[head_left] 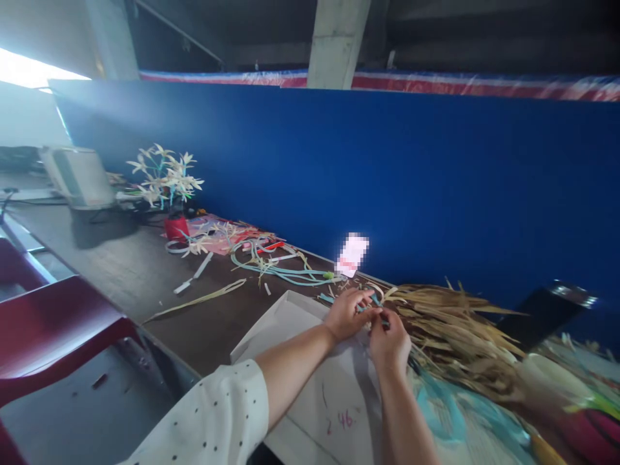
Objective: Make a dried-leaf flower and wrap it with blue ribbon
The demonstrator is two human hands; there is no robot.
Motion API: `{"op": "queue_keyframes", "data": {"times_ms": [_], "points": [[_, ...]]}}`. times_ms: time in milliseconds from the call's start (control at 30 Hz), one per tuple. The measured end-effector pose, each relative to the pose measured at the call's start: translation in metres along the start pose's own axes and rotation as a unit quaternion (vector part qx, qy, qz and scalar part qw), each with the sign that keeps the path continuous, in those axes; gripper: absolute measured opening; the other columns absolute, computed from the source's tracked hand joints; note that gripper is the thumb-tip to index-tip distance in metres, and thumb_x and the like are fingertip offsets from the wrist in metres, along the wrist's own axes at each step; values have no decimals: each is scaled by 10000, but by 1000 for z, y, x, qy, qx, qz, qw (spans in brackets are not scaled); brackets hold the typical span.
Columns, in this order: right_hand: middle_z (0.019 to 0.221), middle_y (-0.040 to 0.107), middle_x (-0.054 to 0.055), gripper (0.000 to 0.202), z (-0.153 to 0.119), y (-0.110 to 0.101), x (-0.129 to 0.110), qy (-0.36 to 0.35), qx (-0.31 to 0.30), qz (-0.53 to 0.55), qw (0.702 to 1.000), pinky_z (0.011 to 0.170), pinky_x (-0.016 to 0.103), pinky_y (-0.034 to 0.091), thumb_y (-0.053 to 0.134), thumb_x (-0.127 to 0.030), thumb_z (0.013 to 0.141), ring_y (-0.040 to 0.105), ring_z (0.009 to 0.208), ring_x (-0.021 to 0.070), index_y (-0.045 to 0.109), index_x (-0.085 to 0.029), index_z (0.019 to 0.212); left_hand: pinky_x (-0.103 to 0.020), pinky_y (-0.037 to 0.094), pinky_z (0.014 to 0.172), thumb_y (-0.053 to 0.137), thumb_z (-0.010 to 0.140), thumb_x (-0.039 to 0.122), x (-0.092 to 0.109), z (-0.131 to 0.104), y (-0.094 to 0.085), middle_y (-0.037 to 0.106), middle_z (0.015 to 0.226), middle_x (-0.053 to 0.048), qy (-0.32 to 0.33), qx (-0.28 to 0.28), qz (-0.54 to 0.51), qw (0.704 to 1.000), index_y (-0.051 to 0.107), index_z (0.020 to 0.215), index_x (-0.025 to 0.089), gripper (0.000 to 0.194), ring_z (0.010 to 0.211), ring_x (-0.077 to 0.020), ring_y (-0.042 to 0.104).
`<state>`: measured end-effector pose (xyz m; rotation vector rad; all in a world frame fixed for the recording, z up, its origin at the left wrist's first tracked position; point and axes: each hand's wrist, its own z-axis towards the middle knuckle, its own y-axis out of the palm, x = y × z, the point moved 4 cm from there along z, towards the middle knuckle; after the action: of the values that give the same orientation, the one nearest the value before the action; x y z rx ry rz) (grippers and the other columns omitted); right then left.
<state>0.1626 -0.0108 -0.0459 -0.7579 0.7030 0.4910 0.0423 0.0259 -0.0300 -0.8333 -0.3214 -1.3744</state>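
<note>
My left hand (pixel 349 314) is closed on a thin blue-green strip (pixel 376 299), above the far end of a white cardboard box lid (pixel 310 381). Close against it, my right hand (pixel 390 337) pinches at the same strip with thumb and finger. The fingertips of both hands nearly meet, and the small part between them is partly hidden. Just beyond the hands a lit phone screen (pixel 352 256) leans near the blue partition. A bundle of dry tan leaves (pixel 450 323) lies right beside my right hand.
Blue-green cords (pixel 271 268) and a long straw strip (pixel 203 299) lie on the dark table (pixel 194 336). White flowers (pixel 169 177) stand in a red pot (pixel 176 228). Red chairs (pixel 58 323) are at left, a black object (pixel 537 313) at right.
</note>
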Motion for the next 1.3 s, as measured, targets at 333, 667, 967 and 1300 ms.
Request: {"op": "queue_keyframes", "data": {"times_ms": [333,667,967,1300], "points": [[799,661,115,354,-1,3,-5,-33,-20,-9,999,627,291,385,408,-379,785,576,691,221,649,-133,867,-283,465,827,517,827,370,9,6,1,658,884,-77,29,-7,76,997,654,943,139,293,861,-164,591],[790,672,95,394,-3,5,-8,-33,-35,36,998,603,282,402,444,-447,795,573,602,191,668,-152,930,-222,471,773,604,762,314,11,3,-10,691,870,-21,-112,43,13,993,700,820,189,168,826,-133,617],[881,678,65,502,-10,4,-19,26,-59,130,989,520,259,426,528,-517,748,539,474,123,622,-182,1111,-229,455,697,593,748,399,17,3,-57,696,797,-31,-152,100,-16,983,695,841,163,274,739,-139,617],[756,664,75,416,-5,5,-7,23,-4,146,989,513,255,427,579,-481,737,545,524,142,641,-146,975,-196,407,511,659,661,367,-4,-7,-145,666,706,-40,-259,120,-90,954,671,776,127,267,590,-102,537]]}}
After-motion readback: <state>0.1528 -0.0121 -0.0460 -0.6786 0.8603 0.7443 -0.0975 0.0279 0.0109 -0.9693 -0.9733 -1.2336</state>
